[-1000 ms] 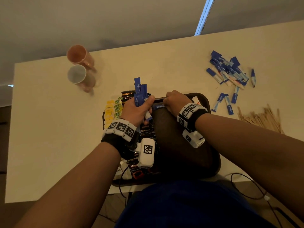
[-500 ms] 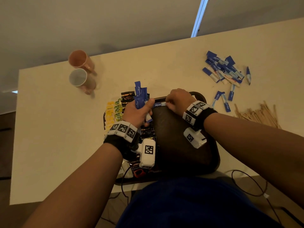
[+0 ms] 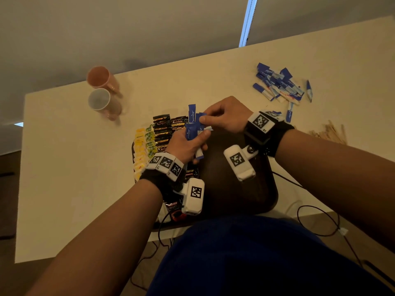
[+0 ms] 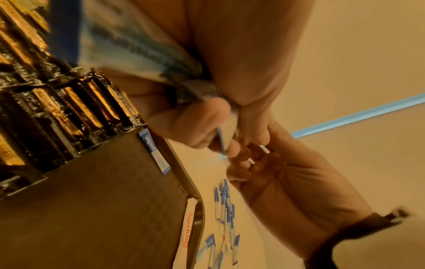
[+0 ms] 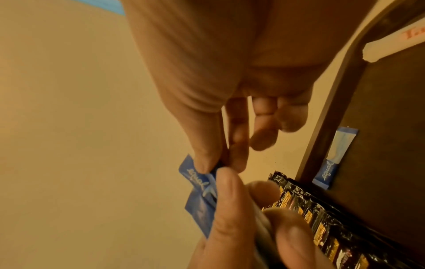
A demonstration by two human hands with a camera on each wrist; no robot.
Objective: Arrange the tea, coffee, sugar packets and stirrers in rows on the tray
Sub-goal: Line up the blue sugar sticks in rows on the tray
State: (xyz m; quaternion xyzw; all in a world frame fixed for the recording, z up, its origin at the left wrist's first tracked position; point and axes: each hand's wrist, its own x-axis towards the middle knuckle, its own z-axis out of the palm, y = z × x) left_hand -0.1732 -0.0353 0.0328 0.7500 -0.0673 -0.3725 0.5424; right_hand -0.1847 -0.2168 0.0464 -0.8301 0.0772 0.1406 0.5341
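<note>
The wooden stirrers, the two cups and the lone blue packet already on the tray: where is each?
wooden stirrers (image 3: 329, 133), head view, middle of the heap.
two cups (image 3: 99, 101), head view, nearer cup's rim.
lone blue packet (image 5: 333, 160), right wrist view, its middle.

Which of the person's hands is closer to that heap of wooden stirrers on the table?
Right. The right hand is over the tray's far edge, on the side of the wooden stirrers; the left hand is farther off, beyond it.
</note>
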